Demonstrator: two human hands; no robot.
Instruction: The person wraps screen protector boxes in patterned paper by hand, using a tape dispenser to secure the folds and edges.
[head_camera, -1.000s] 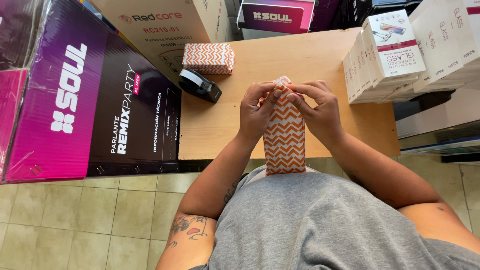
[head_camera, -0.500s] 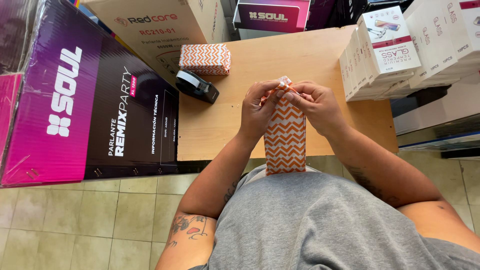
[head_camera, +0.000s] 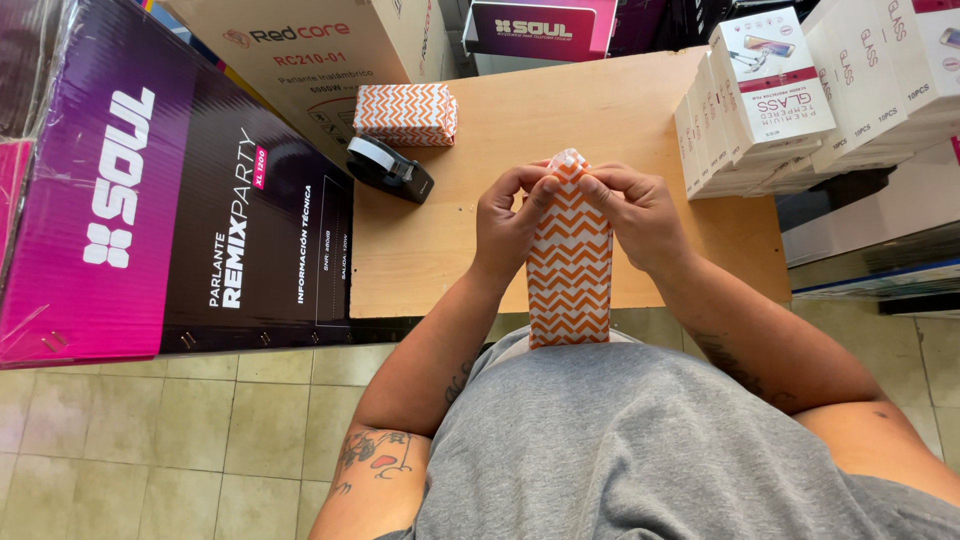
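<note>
The big purple and black carton (head_camera: 170, 190) stands at nine o'clock from my hands, hard against the edge of the wooden table (head_camera: 610, 110), and it is sealed, so I cannot tell what is in it. Past it at eleven o'clock is a tan cardboard box (head_camera: 320, 50), also closed. At two o'clock the stack of slim white boxes (head_camera: 760, 100) sits in tight rows; what they hold does not show.

I hold the orange and white zigzag package (head_camera: 568, 262) upright against my body, at the near table edge. My left hand (head_camera: 508, 222) and right hand (head_camera: 640, 215) both pinch its top fold, fingertips closed on the paper from either side. I judge the risk is here: if one hand lets go, the fold may spring open, or the tall package may tip off my front to the tiled floor (head_camera: 180, 430). Too hard a pinch might tear the paper at the corner.

A second wrapped package (head_camera: 405, 113) lies flat at eleven o'clock, near the black tape dispenser (head_camera: 388, 166).
</note>
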